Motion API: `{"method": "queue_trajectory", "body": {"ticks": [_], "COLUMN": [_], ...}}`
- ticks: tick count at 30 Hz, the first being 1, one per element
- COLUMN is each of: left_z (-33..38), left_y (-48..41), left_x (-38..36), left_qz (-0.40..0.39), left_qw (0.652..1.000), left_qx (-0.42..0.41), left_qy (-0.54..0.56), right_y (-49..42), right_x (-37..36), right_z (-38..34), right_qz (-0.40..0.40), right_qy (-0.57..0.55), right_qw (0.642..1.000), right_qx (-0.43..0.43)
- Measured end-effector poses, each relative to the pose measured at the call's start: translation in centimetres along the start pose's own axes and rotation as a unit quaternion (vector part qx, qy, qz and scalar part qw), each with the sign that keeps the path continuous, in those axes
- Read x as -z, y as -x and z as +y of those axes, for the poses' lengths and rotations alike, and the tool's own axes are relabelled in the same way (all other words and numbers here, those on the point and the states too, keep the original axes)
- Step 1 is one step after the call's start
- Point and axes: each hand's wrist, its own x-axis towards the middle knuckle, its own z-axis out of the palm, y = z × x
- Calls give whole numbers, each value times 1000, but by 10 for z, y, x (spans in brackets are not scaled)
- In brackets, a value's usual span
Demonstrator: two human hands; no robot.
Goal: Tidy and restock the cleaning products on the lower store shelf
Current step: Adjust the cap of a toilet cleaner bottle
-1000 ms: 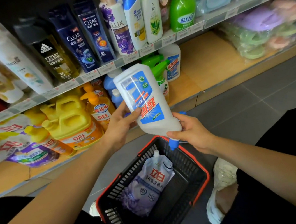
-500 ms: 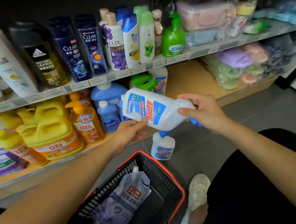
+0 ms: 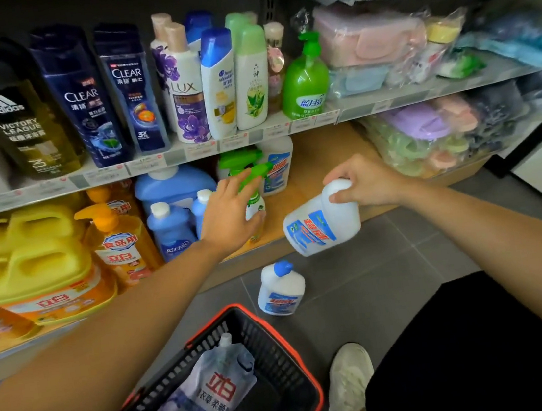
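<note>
Fingers of your right hand (image 3: 363,182) curl round the top of the white cleaner bottle (image 3: 320,223), holding it tilted just in front of the lower shelf (image 3: 325,160). Your left hand (image 3: 229,214), fingers spread, touches the green spray bottle (image 3: 254,204). Restocking, likely: nudge the sprayer left, then stand the bottle upright beside it.

Dark bottle (image 3: 21,127) says adidas VICTORY LEAGUE, navy bottles (image 3: 83,102) (both) CLEAR, white bottle (image 3: 186,95) LUX.

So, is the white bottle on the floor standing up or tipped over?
Upright. The white bottle stands on its base on the grey floor, blue cap uppermost, just beyond the basket.
</note>
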Motion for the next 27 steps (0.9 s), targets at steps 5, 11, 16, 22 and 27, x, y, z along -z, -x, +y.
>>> {"method": "queue_trajectory", "body": {"ticks": [5, 11, 16, 22, 27], "left_z": [-10, -25, -31, -32, -27], "left_y": [-18, -19, -28, -28, -28], "left_x": [-25, -44, -56, -71, -73], "left_qz": [-54, 36, 68, 130, 156], "left_qw": [989, 984, 983, 985, 986], "left_qx": [-24, -29, -38, -75, -45], "left_qy": [-135, -169, -169, -81, -40], "right_y": [-22, -38, -34, -37, -45], "right_x": [-46, -113, -154, -181, -175], "right_z": [23, 52, 80, 76, 75], "right_qz": [-47, -86, -60, 38, 55], "right_qy": [45, 20, -56, -180, -235], "right_qw": [998, 995, 996, 981, 968], "right_qx": [-23, -44, -46, -61, -75]}}
